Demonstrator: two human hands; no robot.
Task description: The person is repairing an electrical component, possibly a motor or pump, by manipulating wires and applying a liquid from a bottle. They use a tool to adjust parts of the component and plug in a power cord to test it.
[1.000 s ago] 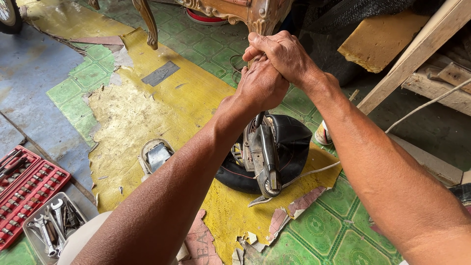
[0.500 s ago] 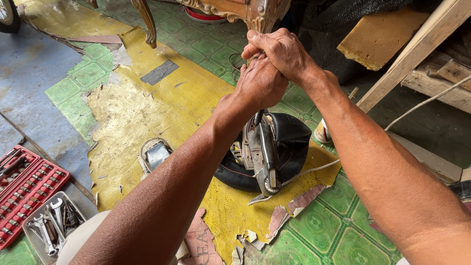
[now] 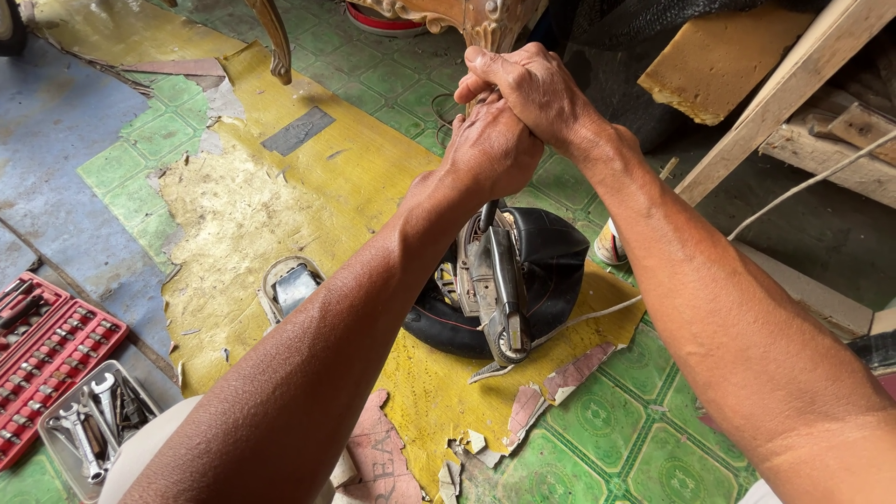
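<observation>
My left hand [image 3: 490, 149] and my right hand [image 3: 532, 89] are clasped together, one over the other, around the top of a long metal tool handle that is mostly hidden in the grip. Below them a grey metal engine-like part [image 3: 495, 280] stands on a black rubber tyre [image 3: 551, 261] lying on the worn yellow floor covering [image 3: 280, 205]. The dark shaft of the tool [image 3: 487, 217] runs from my hands down into the metal part.
A red socket set case [image 3: 42, 350] and a clear tray of spanners [image 3: 93, 425] lie at the lower left. A small metal part [image 3: 291, 285] sits left of the tyre. Carved wooden furniture legs [image 3: 275, 42] stand at the top; wooden planks [image 3: 784, 89] lean at the right.
</observation>
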